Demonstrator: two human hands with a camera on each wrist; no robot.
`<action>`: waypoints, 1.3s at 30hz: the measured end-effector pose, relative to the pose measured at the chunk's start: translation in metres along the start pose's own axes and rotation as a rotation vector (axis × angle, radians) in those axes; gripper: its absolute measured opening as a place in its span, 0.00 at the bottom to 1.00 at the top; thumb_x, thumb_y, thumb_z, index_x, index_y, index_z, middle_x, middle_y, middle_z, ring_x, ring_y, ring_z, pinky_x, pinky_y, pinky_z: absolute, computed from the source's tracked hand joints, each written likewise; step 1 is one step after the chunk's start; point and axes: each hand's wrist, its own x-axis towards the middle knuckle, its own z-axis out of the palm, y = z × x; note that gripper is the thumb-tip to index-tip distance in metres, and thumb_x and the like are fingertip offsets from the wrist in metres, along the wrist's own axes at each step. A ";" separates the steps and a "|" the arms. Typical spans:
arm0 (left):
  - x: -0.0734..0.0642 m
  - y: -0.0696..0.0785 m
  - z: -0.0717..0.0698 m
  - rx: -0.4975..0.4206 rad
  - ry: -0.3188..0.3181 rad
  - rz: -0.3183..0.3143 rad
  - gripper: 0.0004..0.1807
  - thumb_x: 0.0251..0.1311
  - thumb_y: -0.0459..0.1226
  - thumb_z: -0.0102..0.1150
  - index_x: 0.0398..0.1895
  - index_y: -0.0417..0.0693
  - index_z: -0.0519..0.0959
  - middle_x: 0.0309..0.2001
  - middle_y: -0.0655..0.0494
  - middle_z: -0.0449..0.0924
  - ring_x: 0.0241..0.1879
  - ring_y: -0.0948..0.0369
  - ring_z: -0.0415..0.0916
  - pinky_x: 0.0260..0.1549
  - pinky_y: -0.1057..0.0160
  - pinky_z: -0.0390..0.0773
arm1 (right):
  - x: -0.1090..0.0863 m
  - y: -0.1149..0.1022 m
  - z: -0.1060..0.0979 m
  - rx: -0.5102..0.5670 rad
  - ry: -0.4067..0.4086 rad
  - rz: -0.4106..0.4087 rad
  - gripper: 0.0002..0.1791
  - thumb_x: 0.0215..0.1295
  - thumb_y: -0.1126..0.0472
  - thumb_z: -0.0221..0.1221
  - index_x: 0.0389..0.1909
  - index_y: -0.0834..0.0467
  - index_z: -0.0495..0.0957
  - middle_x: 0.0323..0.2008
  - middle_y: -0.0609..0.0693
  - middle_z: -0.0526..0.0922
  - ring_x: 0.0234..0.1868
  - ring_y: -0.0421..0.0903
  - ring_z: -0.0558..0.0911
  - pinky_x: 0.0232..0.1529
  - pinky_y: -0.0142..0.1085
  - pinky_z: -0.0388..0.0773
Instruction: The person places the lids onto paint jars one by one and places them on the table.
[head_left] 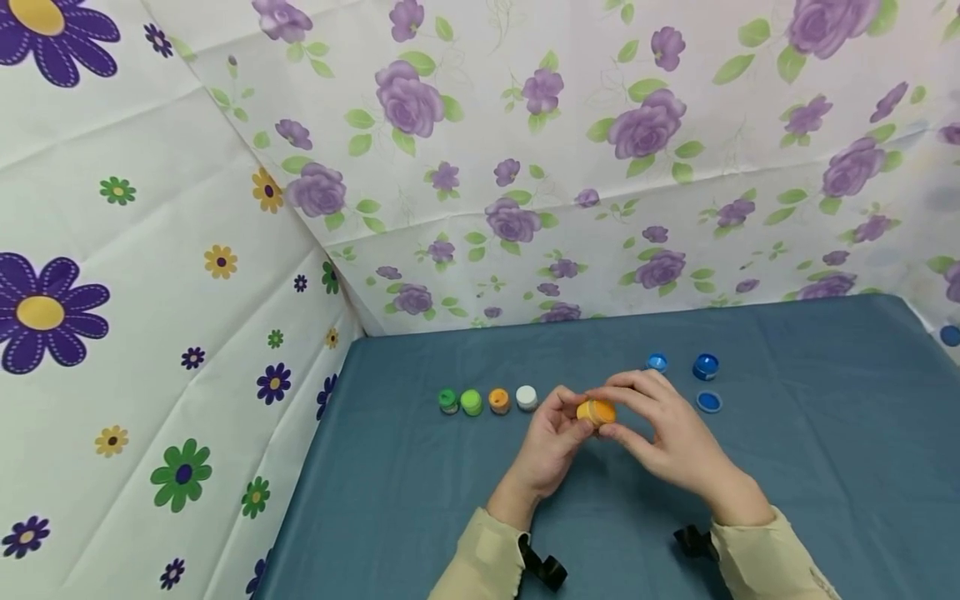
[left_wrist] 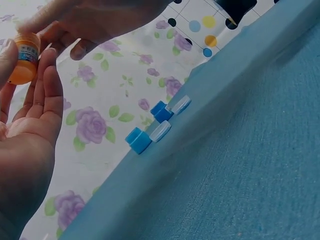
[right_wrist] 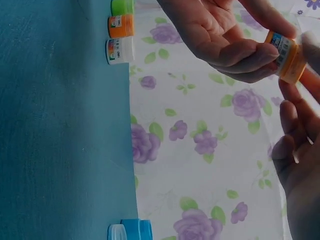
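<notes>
Both hands hold a small yellow-orange paint jar [head_left: 596, 412] above the table, tilted on its side. My left hand [head_left: 549, 446] grips the labelled body end between thumb and fingers. At the lid end, the thumb and fingertips of my right hand [head_left: 667, 429] pinch the jar. The right wrist view shows a printed label around the jar [right_wrist: 286, 57], whose lid end points toward the right hand. Beyond the right hand stand a light blue paint jar [head_left: 656, 362] and a dark blue paint jar [head_left: 706, 367], both uncapped. A blue lid [head_left: 708, 402] lies before the dark blue one.
Left of the hands, a dark green jar [head_left: 447, 402], a light green jar [head_left: 471, 403], an orange jar [head_left: 498, 402] and a white jar [head_left: 527, 398] stand in a row. A blue-grey cloth [head_left: 405, 500] covers the table; a flowered curtain [head_left: 480, 275] hangs behind.
</notes>
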 end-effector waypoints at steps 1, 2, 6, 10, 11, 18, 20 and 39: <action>0.000 0.000 0.000 -0.004 0.000 0.006 0.13 0.73 0.46 0.66 0.55 0.60 0.75 0.56 0.61 0.80 0.50 0.66 0.81 0.52 0.67 0.82 | 0.000 0.000 0.000 0.006 0.003 -0.008 0.30 0.60 0.64 0.78 0.64 0.47 0.84 0.58 0.44 0.82 0.58 0.44 0.77 0.56 0.42 0.75; 0.000 -0.001 0.000 -0.006 -0.001 0.014 0.13 0.73 0.46 0.66 0.55 0.60 0.75 0.55 0.61 0.80 0.50 0.66 0.81 0.52 0.68 0.82 | 0.001 0.000 -0.001 0.007 0.012 -0.016 0.29 0.59 0.63 0.79 0.62 0.48 0.86 0.57 0.44 0.82 0.57 0.44 0.78 0.57 0.41 0.75; 0.001 -0.003 0.000 0.000 -0.009 0.065 0.14 0.73 0.45 0.67 0.55 0.60 0.75 0.56 0.62 0.79 0.51 0.67 0.80 0.51 0.70 0.82 | 0.004 -0.001 0.000 -0.028 0.059 -0.026 0.22 0.62 0.46 0.76 0.54 0.48 0.87 0.49 0.42 0.84 0.51 0.43 0.79 0.54 0.38 0.74; 0.002 -0.004 0.000 0.016 -0.005 0.156 0.13 0.72 0.42 0.68 0.54 0.62 0.76 0.59 0.62 0.81 0.54 0.66 0.81 0.53 0.69 0.82 | 0.006 -0.002 0.003 -0.067 0.107 -0.035 0.22 0.68 0.34 0.63 0.42 0.49 0.86 0.41 0.41 0.83 0.44 0.43 0.78 0.48 0.38 0.73; 0.003 -0.004 0.000 0.021 -0.001 0.184 0.13 0.72 0.41 0.68 0.54 0.63 0.77 0.60 0.62 0.82 0.55 0.65 0.82 0.53 0.68 0.83 | 0.006 -0.003 0.005 -0.066 0.107 -0.036 0.21 0.70 0.34 0.61 0.38 0.48 0.84 0.40 0.40 0.82 0.44 0.43 0.77 0.47 0.38 0.73; 0.004 0.002 0.002 0.045 -0.012 0.241 0.14 0.70 0.42 0.68 0.55 0.64 0.78 0.61 0.64 0.84 0.57 0.66 0.82 0.53 0.70 0.82 | 0.002 -0.007 0.011 -0.004 0.128 -0.003 0.20 0.71 0.35 0.63 0.28 0.44 0.72 0.36 0.36 0.77 0.41 0.41 0.73 0.44 0.37 0.69; 0.004 0.002 0.002 0.037 -0.008 0.213 0.14 0.71 0.43 0.67 0.56 0.63 0.78 0.59 0.64 0.84 0.55 0.67 0.82 0.53 0.70 0.82 | 0.001 -0.006 0.008 0.001 0.143 0.020 0.22 0.67 0.32 0.63 0.29 0.45 0.72 0.35 0.36 0.76 0.41 0.42 0.72 0.45 0.37 0.68; 0.024 0.030 -0.022 1.009 0.229 -0.116 0.20 0.69 0.35 0.70 0.60 0.51 0.76 0.58 0.55 0.87 0.58 0.57 0.82 0.54 0.43 0.78 | -0.016 0.017 -0.035 -0.049 0.178 0.104 0.12 0.80 0.69 0.57 0.44 0.49 0.86 0.44 0.41 0.85 0.45 0.39 0.75 0.45 0.37 0.69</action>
